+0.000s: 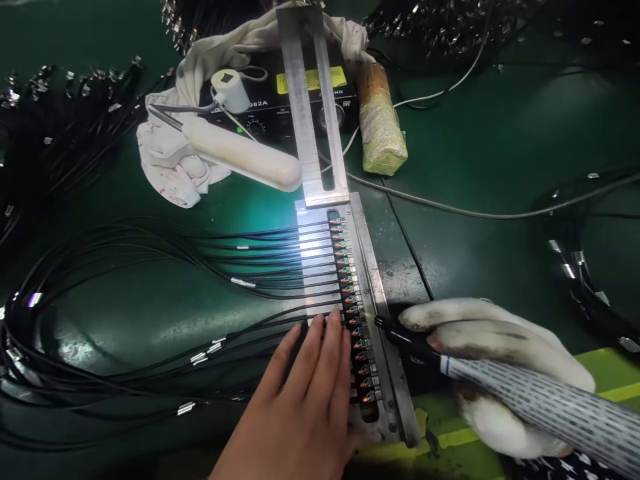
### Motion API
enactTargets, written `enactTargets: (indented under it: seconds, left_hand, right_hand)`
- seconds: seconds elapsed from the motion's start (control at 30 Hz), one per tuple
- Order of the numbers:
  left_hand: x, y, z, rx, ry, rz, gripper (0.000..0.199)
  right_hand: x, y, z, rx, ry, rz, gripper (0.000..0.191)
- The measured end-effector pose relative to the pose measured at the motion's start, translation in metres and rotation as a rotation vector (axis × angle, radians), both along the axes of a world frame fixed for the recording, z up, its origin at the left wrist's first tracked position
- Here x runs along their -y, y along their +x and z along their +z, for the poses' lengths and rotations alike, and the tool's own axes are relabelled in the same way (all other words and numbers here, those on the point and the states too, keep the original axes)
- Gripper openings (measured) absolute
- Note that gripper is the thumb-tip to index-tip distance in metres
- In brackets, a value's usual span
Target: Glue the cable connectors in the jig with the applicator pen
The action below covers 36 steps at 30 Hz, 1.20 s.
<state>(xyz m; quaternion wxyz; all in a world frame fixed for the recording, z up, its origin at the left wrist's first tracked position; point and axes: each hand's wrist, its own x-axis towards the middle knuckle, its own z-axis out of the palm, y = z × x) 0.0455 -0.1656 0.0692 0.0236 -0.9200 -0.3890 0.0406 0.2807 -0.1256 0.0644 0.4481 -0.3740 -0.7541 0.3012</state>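
Note:
A long metal fixture [373, 267] lies on the green mat, with a row of small connectors [350, 270] on black cables [270, 272] along it. My bare left hand [313, 380] rests palm down over the lower cables and the fixture's left side, fingers extended and slightly apart. My gloved right hand [495, 373] is wrapped round a black-tipped dispensing pen with a patterned barrel [540, 400]. The pen's thin needle points at a connector in the middle of the row, just right of my left fingertips. Whether needle and connector touch is unclear.
A black control box [270, 127], a white lamp [245, 153] and a crumpled white cloth [173, 160] stand behind the fixture. A wrapped block [383, 127] is to their right. Cable bundles [90, 127] lie left, back and right; a pale cord [450, 210] crosses rightward.

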Motion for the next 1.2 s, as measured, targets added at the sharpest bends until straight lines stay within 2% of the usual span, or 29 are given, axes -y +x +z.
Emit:
enactTargets:
  seconds: [0.37, 0.5, 0.9, 1.2]
  left_hand:
    - [-0.002, 0.003, 0.004, 0.031, -0.005, -0.026, 0.055]
    - [-0.003, 0.003, 0.005, 0.040, -0.016, -0.020, 0.058]
    - [-0.002, 0.002, -0.004, 0.133, 0.011, -0.008, 0.050]
    - [-0.003, 0.002, -0.005, 0.154, 0.018, -0.006, 0.049]
  right_hand:
    - [-0.005, -0.008, -0.006, 0.029, 0.015, 0.011, 0.021]
    - [-0.004, -0.006, -0.007, 0.039, 0.001, 0.012, 0.021]
    - [-0.006, -0.007, -0.003, 0.031, 0.042, 0.032, 0.020]
    - [-0.008, -0.008, -0.001, 0.031, 0.041, 0.042, 0.018]
